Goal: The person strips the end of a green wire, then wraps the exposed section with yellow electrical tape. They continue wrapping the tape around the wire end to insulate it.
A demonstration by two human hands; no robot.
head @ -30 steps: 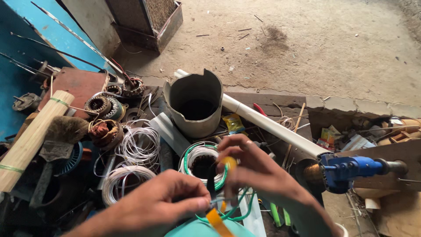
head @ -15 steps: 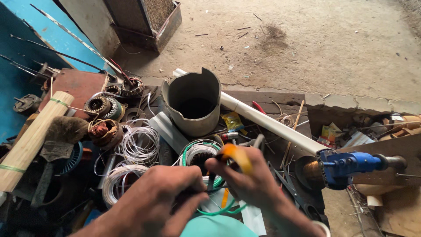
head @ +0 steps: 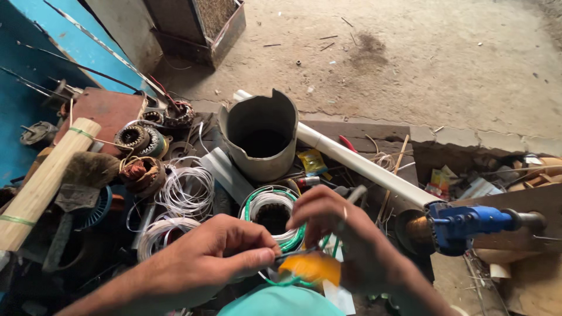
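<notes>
My left hand (head: 219, 257) pinches a thin wire (head: 293, 254); my right hand (head: 339, 234) grips orange-handled pliers (head: 310, 268) beside the dented, empty metal can (head: 260, 137).

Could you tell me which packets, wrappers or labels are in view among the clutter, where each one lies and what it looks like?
Yellow sachet: small and flat, with a green patch, lying beside the white pipe, just right of the grey metal can.
Second packet: small, crumpled, yellow with red and green, right of the pipe near the blue tool.
No signs or screens are visible.
</notes>
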